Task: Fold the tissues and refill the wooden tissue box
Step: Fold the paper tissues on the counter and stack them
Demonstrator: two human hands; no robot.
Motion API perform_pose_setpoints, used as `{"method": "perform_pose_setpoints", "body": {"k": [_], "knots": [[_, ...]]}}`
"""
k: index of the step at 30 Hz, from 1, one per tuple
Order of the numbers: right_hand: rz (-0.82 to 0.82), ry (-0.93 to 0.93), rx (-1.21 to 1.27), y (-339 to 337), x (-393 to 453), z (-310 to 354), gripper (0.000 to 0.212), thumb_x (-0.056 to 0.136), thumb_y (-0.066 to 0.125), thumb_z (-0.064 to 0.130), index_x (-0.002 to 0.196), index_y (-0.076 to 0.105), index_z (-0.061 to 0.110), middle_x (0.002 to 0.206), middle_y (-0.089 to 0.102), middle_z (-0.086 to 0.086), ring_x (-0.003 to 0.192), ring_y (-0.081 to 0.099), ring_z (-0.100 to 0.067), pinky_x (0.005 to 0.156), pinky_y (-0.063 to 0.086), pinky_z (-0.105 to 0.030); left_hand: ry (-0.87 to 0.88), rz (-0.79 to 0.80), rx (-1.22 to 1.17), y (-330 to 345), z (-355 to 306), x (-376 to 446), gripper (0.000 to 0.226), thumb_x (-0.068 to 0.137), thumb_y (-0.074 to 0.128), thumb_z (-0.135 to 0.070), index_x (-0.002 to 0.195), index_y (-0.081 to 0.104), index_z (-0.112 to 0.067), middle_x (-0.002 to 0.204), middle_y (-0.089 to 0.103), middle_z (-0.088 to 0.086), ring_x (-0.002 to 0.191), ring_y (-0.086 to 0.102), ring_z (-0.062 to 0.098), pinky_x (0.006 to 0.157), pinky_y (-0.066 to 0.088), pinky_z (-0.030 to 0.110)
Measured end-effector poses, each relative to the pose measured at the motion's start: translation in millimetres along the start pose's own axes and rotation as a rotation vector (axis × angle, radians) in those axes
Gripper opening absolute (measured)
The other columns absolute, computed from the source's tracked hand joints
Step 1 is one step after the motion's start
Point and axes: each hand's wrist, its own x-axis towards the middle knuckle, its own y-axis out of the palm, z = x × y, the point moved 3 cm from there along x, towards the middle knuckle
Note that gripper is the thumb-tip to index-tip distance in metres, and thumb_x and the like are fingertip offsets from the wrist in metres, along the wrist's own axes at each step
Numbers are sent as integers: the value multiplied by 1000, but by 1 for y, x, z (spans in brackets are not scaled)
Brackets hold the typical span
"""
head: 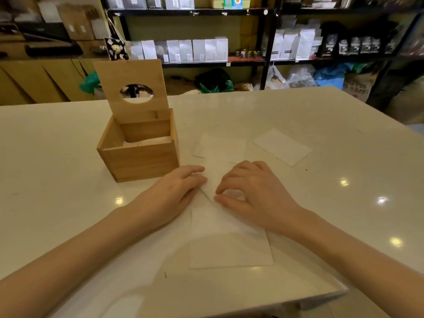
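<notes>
A wooden tissue box (140, 160) stands on the white table at centre left, its lid (134, 88) with an oval hole tilted upright. White folded tissues (146, 143) lie inside it. A white tissue (229, 246) lies flat in front of me, its far part folded into a point. My left hand (174, 193) presses flat on the tissue's left fold. My right hand (254, 193) pinches the fold with thumb and forefinger. Two more tissues lie behind, one (220, 146) in the middle and one (282, 145) to the right.
The white table (344, 203) ends in a front edge close to me at the lower right. Black shelves (206, 63) with white and black bags stand behind the table. Cardboard sheets (34, 81) lean at the back left.
</notes>
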Motion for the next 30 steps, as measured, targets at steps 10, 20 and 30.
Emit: {"method": "perform_pose_setpoints", "body": {"k": [10, 20, 30], "knots": [[31, 53, -39, 9, 14, -1, 20, 84, 50, 31, 92, 67, 26, 102, 66, 9, 97, 57, -14, 98, 24, -33, -34, 34, -82, 0, 12, -1, 38, 86, 45, -30, 112, 64, -11, 120, 64, 6, 112, 57, 16, 96, 35, 15], [-96, 206, 352, -20, 16, -19, 12, 85, 58, 18, 85, 69, 20, 79, 65, 15, 73, 56, 6, 62, 38, -6, -10, -186, -185, -17, 6, 7, 32, 85, 47, -33, 97, 68, -12, 87, 66, -2, 79, 59, 8, 69, 49, 18], [-133, 172, 552, -63, 6, -22, 21, 79, 61, 38, 96, 67, 28, 84, 70, 9, 87, 64, -7, 75, 47, -16, -177, -163, -547, -70, -20, 23, 27, 77, 56, -35, 95, 70, -21, 80, 71, -11, 77, 66, 5, 68, 55, 19]]}}
